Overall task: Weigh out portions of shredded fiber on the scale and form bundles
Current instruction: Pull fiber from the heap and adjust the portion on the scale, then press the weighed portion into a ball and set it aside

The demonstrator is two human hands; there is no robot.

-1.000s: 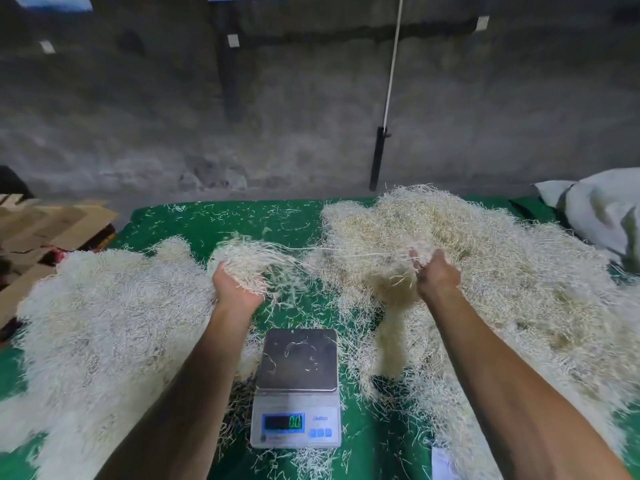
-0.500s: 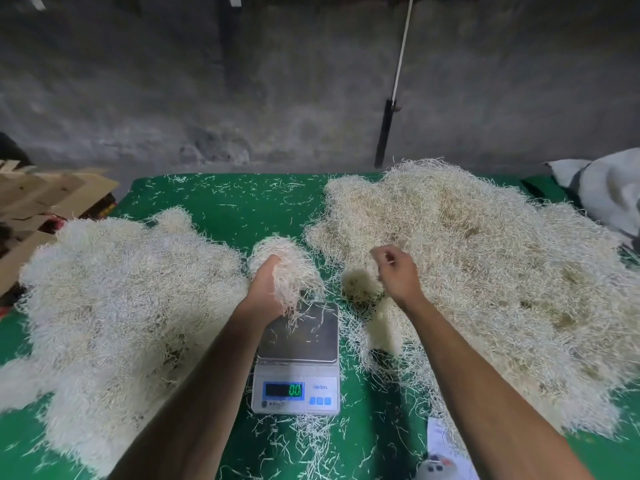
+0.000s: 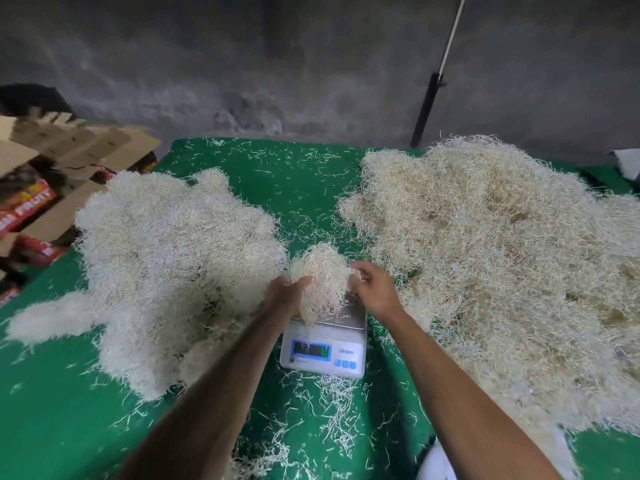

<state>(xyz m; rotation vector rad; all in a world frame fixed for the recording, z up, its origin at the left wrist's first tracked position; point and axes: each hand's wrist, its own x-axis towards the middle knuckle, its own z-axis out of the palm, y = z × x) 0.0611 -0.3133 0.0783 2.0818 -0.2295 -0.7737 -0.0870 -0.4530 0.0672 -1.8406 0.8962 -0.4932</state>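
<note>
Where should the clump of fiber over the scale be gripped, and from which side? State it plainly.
Grip the clump of fiber around its thick middle, cupping it from both flanks as the left hand and right hand do now. It is loose and springy with no firm edge, and strands trail down onto the scale, so a one-sided pinch would likely shed them.

1. Both forearms bare, reaching fwd from bottom edge, converging toward centre.
2. Left hand (image 3: pixel 289 293): palm turned inward to the right, thumb up top, fingers curled round a clump of shredded fiber (image 3: pixel 323 275) from its left side.
3. Right hand (image 3: pixel 372 287): back facing up, fingers bent, pinching clump's right edge.
4. Hands near each other, not touching; wrists roughly level, right a bit further fwd.
</note>
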